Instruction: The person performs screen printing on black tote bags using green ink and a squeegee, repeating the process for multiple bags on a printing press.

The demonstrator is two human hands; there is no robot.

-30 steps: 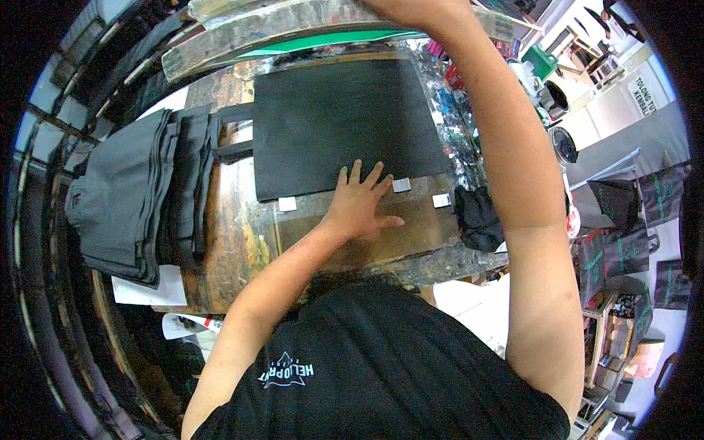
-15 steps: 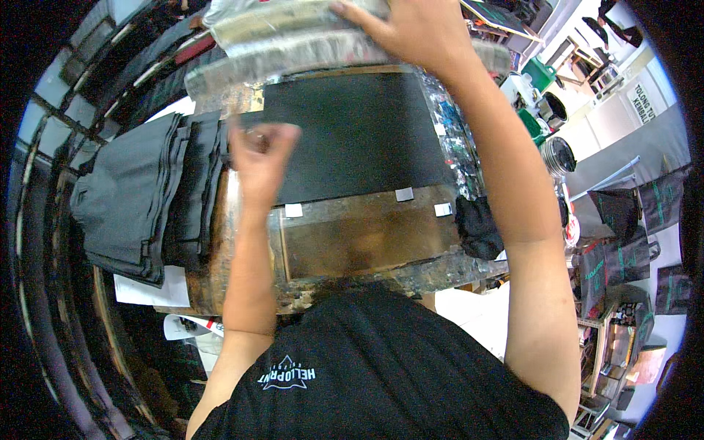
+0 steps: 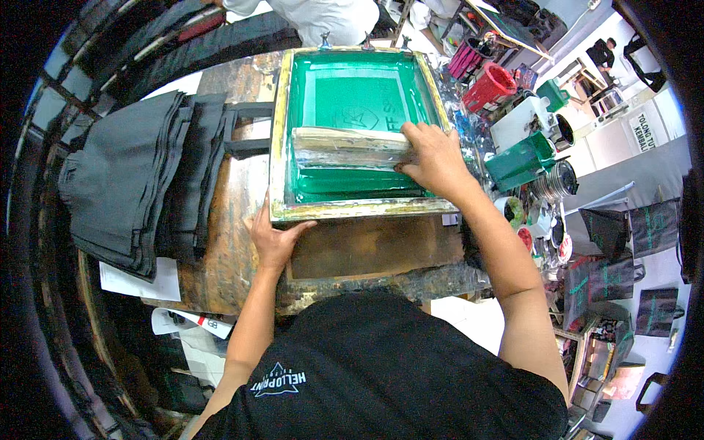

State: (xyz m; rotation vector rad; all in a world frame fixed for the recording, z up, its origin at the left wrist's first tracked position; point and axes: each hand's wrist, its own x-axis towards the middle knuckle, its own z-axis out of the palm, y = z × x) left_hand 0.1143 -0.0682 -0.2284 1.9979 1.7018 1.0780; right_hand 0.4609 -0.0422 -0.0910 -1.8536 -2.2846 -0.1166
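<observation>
Black bags [image 3: 132, 183] lie left on our bench [image 3: 235, 191]. Our left hand [image 3: 273, 240], thumb spread, meets the near left corner of the frame [image 3: 367, 211]; we cannot tell whether it grips. Inside, a squeegee [image 3: 348, 149] crosses green ink [image 3: 337, 183], our right hand [image 3: 440, 165] closing its fingers around one end. Uneven pressure could streak the ink; a slipping frame could smear it.

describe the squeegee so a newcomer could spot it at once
Over the worn wooden table, find the rectangular frame enclosing a glossy green screen. Inside, the right hand grips the right end of the squeegee. It is the pale, stained bar crossing the green, unlike the frame's sides, which border it.
</observation>
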